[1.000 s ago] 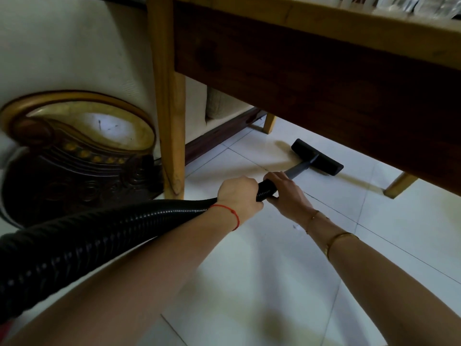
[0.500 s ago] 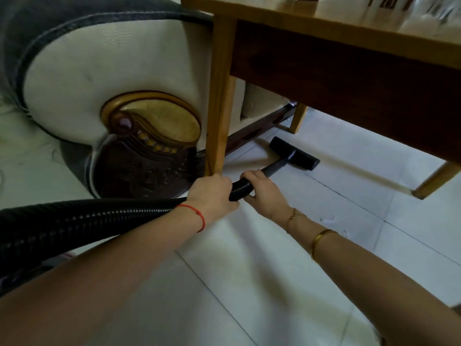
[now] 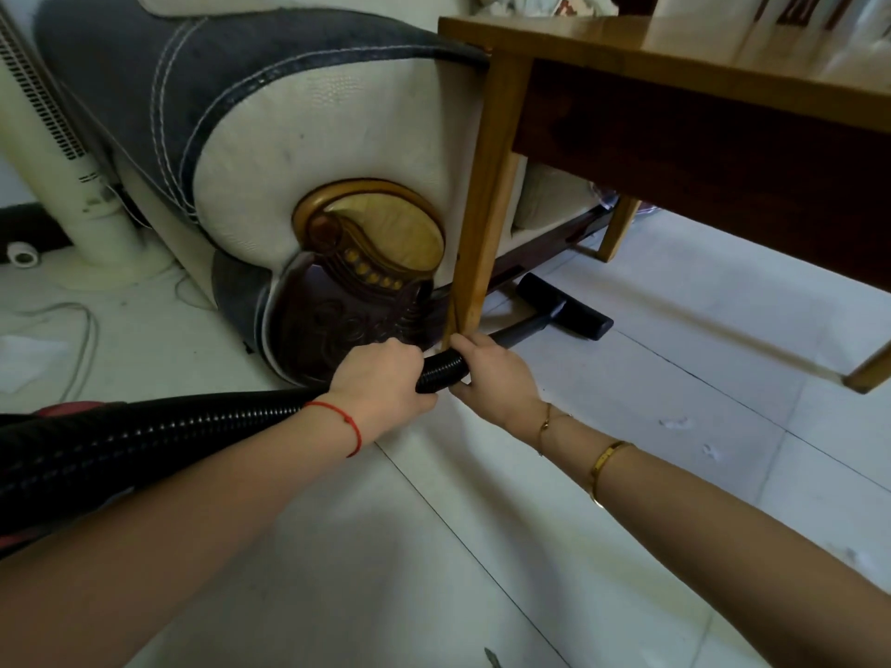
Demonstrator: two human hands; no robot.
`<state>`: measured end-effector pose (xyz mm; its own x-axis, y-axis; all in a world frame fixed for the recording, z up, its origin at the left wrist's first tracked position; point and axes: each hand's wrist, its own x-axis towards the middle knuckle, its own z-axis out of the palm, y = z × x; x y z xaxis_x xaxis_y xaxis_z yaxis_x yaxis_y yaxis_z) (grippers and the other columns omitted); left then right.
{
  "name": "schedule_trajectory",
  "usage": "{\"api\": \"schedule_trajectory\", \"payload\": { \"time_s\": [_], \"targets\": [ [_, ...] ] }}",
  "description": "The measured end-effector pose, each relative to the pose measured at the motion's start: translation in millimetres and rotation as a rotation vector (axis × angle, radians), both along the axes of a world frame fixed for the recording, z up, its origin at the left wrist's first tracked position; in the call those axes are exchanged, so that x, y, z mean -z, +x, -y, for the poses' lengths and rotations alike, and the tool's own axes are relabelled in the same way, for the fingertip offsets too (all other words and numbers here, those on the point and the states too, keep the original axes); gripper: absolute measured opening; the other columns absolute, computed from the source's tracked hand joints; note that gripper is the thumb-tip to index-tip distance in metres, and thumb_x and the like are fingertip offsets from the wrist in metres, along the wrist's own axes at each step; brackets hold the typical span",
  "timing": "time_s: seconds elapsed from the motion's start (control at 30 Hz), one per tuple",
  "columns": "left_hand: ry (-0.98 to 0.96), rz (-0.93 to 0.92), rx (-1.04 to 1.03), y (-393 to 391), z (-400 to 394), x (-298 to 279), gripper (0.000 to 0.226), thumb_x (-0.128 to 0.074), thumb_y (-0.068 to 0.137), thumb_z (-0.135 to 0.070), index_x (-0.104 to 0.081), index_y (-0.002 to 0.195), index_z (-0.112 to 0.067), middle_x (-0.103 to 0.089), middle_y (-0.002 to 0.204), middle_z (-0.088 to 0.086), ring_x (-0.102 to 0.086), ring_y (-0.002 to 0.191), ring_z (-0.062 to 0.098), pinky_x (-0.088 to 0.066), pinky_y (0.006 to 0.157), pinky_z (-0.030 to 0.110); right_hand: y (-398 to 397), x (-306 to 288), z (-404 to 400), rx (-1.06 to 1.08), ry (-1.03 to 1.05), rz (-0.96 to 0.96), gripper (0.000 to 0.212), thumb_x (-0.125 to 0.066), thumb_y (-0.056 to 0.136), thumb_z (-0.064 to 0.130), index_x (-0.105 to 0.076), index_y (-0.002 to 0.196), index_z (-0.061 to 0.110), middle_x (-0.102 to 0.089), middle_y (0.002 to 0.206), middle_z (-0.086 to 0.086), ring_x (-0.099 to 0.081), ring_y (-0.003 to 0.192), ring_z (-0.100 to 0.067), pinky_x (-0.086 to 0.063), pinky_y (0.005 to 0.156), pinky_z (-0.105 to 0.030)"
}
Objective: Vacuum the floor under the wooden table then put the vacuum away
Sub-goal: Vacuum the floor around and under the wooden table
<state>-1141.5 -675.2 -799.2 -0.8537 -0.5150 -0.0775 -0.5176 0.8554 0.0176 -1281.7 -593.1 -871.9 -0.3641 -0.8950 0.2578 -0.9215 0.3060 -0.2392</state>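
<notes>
The vacuuming step was in hand. Both hands, left (image 3: 381,376) and right (image 3: 496,376), gripped the hose (image 3: 441,371) with fingers curled round it, beside the table (image 3: 675,55) leg. The nozzle (image 3: 561,306) lay under the table. Next probably called for sweeping further under.

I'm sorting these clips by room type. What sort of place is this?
Most likely a home living room: an upholstered sofa with a carved wooden arm stands beside a wooden table on a pale tiled floor.
</notes>
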Motion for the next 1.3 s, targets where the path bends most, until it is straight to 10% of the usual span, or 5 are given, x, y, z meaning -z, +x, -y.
{"api": "schedule_trajectory", "payload": {
  "time_s": [0.57, 1.1, 1.3],
  "targets": [
    [0.047, -0.060, 0.095, -104.7, -0.6, 22.7, 0.032, -0.058, 0.087, -0.040, -0.059, 0.106, -0.014, -0.062, 0.100, 0.006, -0.064, 0.088, 0.025, -0.046, 0.068, 0.031, -97.8, 18.9, -11.2, 0.104, 0.001, 0.049, 0.027, -0.068, 0.080, 0.020, -0.054, 0.102, 0.014, -0.059, 0.104, -0.007, -0.051, 0.099, -0.025, -0.036, 0.068, -0.028],
    [0.116, -0.115, 0.118, -205.0, -11.9, 31.4, 0.026, -0.060, 0.087, -0.039, -0.054, 0.096, -0.016, -0.045, 0.068, -0.003, -0.053, 0.067, 0.015, -0.039, 0.047, 0.021, -190.6, 6.3, -33.4, 0.160, 0.093, 0.132, 0.028, -0.067, 0.081, 0.016, -0.057, 0.107, 0.013, -0.059, 0.108, -0.006, -0.052, 0.100, -0.024, -0.039, 0.074, -0.031],
    [0.153, -0.084, 0.087, -156.2, -27.6, -5.2, 0.032, -0.058, 0.089, -0.041, -0.057, 0.103, -0.012, -0.061, 0.095, 0.005, -0.058, 0.079, 0.019, -0.038, 0.063, 0.026, -144.2, -25.9, -43.7, 0.122, 0.179, 0.177, 0.030, -0.071, 0.075, 0.022, -0.053, 0.098, 0.013, -0.057, 0.098, -0.004, -0.050, 0.094, -0.024, -0.045, 0.066, -0.035]
  ]
}}
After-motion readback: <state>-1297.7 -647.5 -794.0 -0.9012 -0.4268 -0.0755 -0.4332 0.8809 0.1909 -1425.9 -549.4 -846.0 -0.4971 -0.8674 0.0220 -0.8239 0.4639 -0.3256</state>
